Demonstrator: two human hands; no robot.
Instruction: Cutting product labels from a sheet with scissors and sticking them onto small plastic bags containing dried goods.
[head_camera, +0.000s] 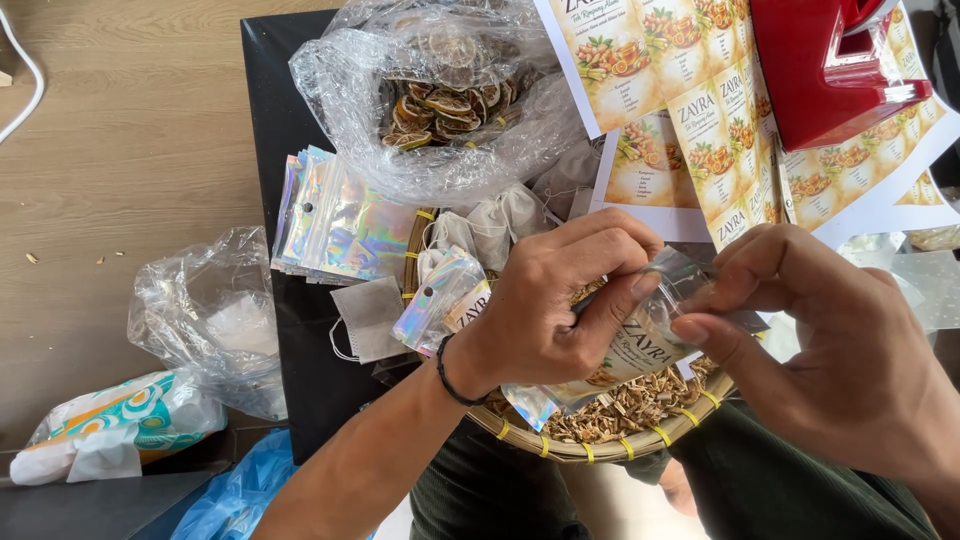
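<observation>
Head view, pouch (620, 350) over basket (600, 448) of herbs (625, 408)

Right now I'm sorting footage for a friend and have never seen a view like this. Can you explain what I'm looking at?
There is one picture, taken by a camera worn on a person's head and looking down at their own two bare hands. No machine is involved.

The left hand and right hand together hold a small shiny pouch with a label, fingers pinching its top edge. Under it sits a woven tray of dried herb bits, resting on a black table.

Around it lie a stack of empty pouches, a clear bag of dried citrus slices, small cloth tea bags, printed label sheets and a red device. Plastic bags lie on the wooden floor.
</observation>
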